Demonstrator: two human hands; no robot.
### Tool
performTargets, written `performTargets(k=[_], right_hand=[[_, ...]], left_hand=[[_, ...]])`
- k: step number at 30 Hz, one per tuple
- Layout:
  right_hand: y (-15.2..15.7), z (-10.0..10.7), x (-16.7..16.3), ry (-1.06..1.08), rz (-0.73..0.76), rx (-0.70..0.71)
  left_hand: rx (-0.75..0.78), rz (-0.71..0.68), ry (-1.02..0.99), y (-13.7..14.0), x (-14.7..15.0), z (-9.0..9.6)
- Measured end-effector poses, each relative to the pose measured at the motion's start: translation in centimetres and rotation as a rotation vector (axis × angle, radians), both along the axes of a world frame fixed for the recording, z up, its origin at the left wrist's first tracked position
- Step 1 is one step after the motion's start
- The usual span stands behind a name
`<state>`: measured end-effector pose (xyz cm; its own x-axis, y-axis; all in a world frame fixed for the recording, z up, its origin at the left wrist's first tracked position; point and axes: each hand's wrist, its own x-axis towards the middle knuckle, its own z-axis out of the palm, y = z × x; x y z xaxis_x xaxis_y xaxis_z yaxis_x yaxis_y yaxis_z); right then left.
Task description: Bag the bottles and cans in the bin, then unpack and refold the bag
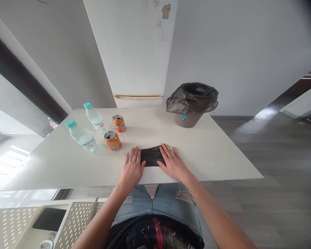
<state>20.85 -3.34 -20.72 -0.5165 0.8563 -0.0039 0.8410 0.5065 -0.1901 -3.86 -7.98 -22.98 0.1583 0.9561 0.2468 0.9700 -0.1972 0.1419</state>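
A folded black plastic bag lies flat near the front edge of the white table. My left hand rests at its left end, fingers stretched out and the thumb on the bag's edge. Across from it, my right hand presses flat on the right end, fingers extended and thumb apart. Both palms face down, and the bag's two ends are partly hidden beneath them.
Two orange cans stand left of my hands, beside two clear bottles with teal caps. A bin lined with a black bag sits at the back right. White perforated baskets are below the table's front left.
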Motion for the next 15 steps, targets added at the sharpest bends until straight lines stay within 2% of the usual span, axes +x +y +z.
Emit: performTargets(k=[5,10,12,15], right_hand=[[0.1,0.0,0.4,0.008,-0.029,-0.002],[0.2,1.8,-0.9,0.072,-0.065,0.058],[0.0,2.3,-2.3,0.097,0.016,0.096],[-0.5,2.4,-4.3,0.107,0.183,0.076]], left_hand=[[0.014,-0.019,-0.079,-0.1,-2.0,-0.3],[0.047,-0.016,-0.255,-0.1,-2.6,-0.2],[0.046,-0.009,-0.276,0.0,-2.5,-0.2],[0.041,-0.003,-0.29,0.0,-2.5,-0.3]])
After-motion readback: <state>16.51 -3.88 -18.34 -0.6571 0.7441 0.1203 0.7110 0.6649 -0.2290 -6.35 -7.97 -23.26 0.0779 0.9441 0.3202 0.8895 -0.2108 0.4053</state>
